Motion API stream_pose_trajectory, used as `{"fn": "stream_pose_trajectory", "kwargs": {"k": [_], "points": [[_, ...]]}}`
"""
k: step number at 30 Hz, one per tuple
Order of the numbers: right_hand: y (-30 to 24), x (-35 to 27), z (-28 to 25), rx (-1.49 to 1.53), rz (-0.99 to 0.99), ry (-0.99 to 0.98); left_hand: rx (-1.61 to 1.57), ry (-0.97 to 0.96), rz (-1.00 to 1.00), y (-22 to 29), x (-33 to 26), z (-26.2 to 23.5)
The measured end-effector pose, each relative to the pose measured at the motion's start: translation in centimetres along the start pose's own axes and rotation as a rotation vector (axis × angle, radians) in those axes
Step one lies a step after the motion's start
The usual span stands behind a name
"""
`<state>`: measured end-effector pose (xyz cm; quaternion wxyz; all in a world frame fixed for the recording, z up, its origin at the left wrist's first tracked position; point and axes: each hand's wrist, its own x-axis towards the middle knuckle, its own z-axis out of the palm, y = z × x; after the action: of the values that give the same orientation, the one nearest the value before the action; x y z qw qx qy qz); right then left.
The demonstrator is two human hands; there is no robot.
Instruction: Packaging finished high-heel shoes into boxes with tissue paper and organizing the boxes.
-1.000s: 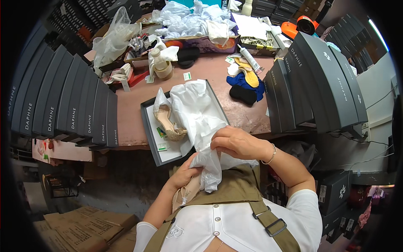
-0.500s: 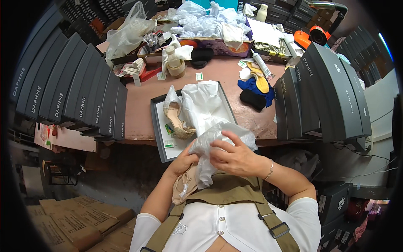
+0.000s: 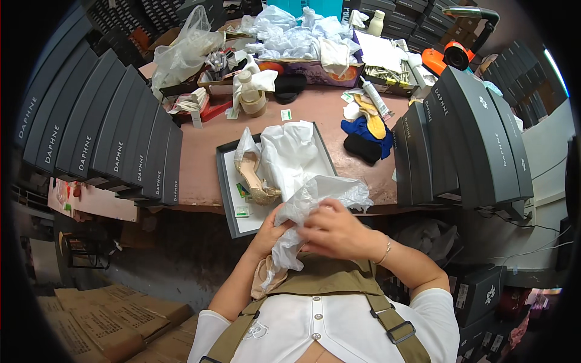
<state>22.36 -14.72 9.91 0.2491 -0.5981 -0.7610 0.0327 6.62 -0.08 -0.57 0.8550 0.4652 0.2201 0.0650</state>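
Note:
In front of my waist, my left hand is closed around a beige shoe, mostly covered by white tissue paper. My right hand has its fingers curled against the same tissue on the right side, slightly blurred. Just beyond, a dark grey open shoebox lies on the table. Inside it on the left rests a glittery gold and beige high-heeled shoe with tissue about one end. More white tissue covers the box's right part. A small green and white packet lies near the shoe.
Grey shoeboxes stand in a row at left and at right. At the back are a carton of crumpled tissue and a bottle in a tape roll. Blue and yellow cloths and a black pad lie right of the box.
The tissue has shifted down over the held shoe and covers more of it. My right hand has moved slightly downward, its fingers more curled.

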Motion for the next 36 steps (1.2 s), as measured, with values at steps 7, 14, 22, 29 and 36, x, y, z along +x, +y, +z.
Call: {"fn": "stream_pose_trajectory", "kwargs": {"k": [7, 14, 22, 29, 36], "points": [[8.3, -0.2, -1.8, 0.323, 0.450, -0.090, 0.069, -0.070, 0.039, 1.9, -0.6, 0.9], [9.7, -3.0, 1.2, 0.697, 0.733, 0.124, -0.018, 0.092, 0.227, 2.4, -0.2, -0.8], [9.1, -3.1, 2.6, 0.236, 0.560, 0.226, -0.014, -0.104, 0.158, -0.7, -1.6, 0.6], [8.9, -6.5, 0.8, 0.381, 0.714, -0.019, 0.066, 0.056, 0.230, 0.8, -3.3, 1.7], [5.6, -6.8, -1.2, 0.788, 0.782, 0.115, 0.108, 0.160, 0.082, 0.9, -2.1, -0.2]]}}
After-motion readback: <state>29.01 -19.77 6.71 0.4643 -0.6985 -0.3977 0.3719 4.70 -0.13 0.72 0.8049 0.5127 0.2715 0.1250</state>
